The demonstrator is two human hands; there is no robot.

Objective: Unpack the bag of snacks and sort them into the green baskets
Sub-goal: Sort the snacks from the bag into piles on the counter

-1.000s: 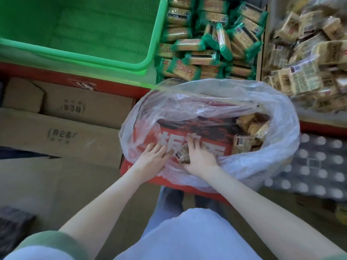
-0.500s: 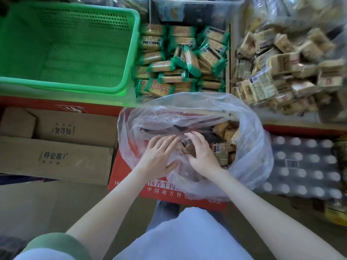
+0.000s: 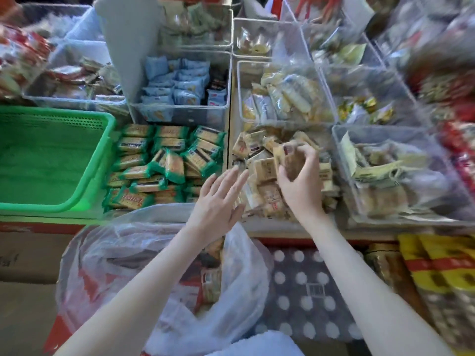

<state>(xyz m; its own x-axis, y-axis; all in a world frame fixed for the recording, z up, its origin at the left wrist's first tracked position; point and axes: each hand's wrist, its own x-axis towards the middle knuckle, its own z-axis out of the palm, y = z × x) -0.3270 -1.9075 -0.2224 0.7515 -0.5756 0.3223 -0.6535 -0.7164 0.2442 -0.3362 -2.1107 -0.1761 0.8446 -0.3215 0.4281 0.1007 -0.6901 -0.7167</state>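
Note:
A clear plastic bag (image 3: 144, 255) lies open on a red carton below my arms, with a few tan snack packets (image 3: 211, 283) still inside. My right hand (image 3: 300, 186) grips a handful of tan snack packets (image 3: 288, 158) above the pile of like tan packets (image 3: 264, 191) on the shelf. My left hand (image 3: 218, 201) hovers with straight fingers between the bag and that pile, holding nothing. An empty green basket (image 3: 51, 160) stands at the left. Green-wrapped biscuit packets (image 3: 164, 165) fill the space beside it.
Clear bins hold other snacks: blue-white packets (image 3: 180, 86) behind the green ones, pale rolls (image 3: 288, 98) at centre right, tan packs (image 3: 385, 170) at right. Brown cartons (image 3: 23, 255) sit at lower left, a dotted pack (image 3: 305, 286) and yellow-red packs (image 3: 442, 273) at lower right.
Both hands came up out of the bag to the shelf. My right hand carried tan packets over the tan pile; my left hand opened and left the bag. The view tilted up.

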